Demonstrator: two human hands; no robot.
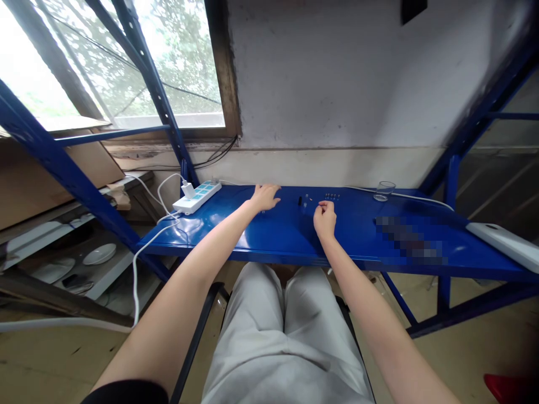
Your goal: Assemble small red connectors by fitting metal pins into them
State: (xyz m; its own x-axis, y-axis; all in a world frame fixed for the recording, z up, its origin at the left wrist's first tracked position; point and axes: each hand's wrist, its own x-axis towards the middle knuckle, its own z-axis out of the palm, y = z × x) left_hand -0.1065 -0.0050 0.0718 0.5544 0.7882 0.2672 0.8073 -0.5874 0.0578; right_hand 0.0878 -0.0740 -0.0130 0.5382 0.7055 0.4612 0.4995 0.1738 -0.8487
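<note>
I sit at a blue metal shelf (273,238) used as a table. My left hand (265,196) lies palm down on the shelf, fingers stretched flat toward the wall. My right hand (324,217) rests on the shelf with its fingers curled in a pinch; what it holds, if anything, is too small to make out. Just beyond the right hand lie several tiny dark parts (332,196) in a row and a small black piece (300,200).
A white power strip (197,197) with a plugged-in charger and white cable sits at the shelf's left end. A small clear glass (384,191) stands at the back right. A white flat object (505,242) lies at the far right. Blue rack uprights (63,168) flank the shelf.
</note>
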